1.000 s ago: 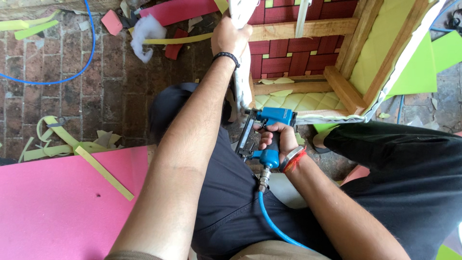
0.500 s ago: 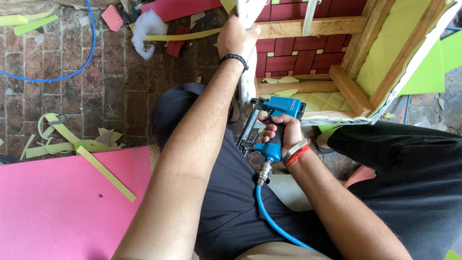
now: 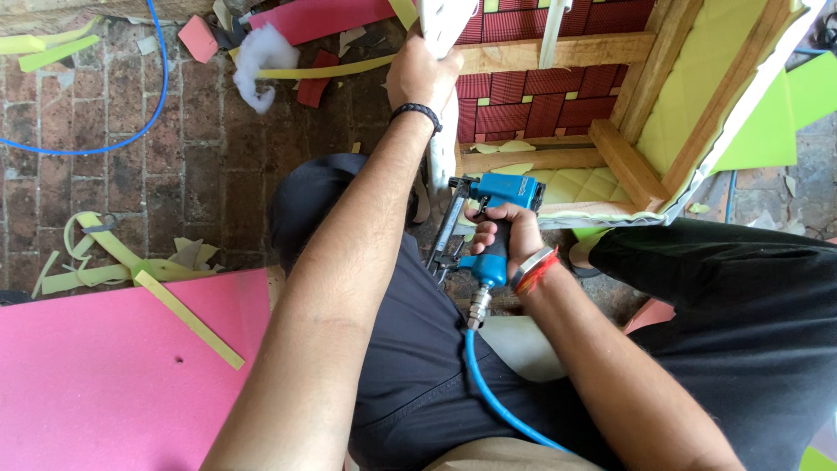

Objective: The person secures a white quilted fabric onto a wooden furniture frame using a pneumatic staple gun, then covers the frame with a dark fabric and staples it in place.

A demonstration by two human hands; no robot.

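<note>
**Staple gun held against the chair frame**

The blue pneumatic staple gun [image 3: 488,231] stands nearly upright, nose against the white fabric strip [image 3: 440,131] beside the wooden chair frame [image 3: 558,52], its blue air hose [image 3: 493,392] trailing toward the person. The right hand [image 3: 514,240] is closed around its handle. The left hand [image 3: 423,74], arm outstretched, is clenched on the fabric higher up.

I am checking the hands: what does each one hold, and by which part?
Right hand: the blue staple gun, by its handle. Left hand: a strip of white fabric, gripped near its upper end.
</note>
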